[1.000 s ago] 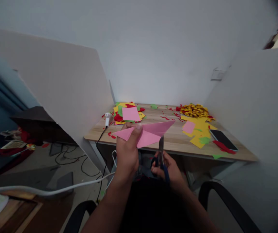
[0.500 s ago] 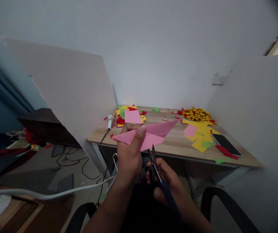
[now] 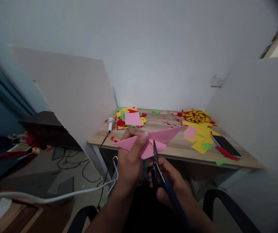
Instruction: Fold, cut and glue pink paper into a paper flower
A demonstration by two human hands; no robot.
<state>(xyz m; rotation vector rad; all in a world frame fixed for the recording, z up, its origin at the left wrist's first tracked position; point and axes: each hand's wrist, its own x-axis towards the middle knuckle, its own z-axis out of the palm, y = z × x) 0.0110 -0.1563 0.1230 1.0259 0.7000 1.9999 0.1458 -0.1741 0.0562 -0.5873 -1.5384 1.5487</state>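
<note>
My left hand pinches a folded sheet of pink paper, thumb on top, held in front of the table edge. The paper spreads out in points to the left and right. My right hand is closed around the handles of dark blue scissors. One blade lies over the near, right part of the pink paper and the other seems hidden beneath it. A cut line shows in the paper beside the blade tip.
On the wooden table lie a pink square on coloured scraps, a pile of yellow folded pieces, yellow sheets and a phone. White panels stand at both sides. A white cable crosses at lower left.
The scissors have moved up to the pink paper, and their blades now straddle its lower edge. Before, they were slightly apart below it. A cut now shows in the paper.
</note>
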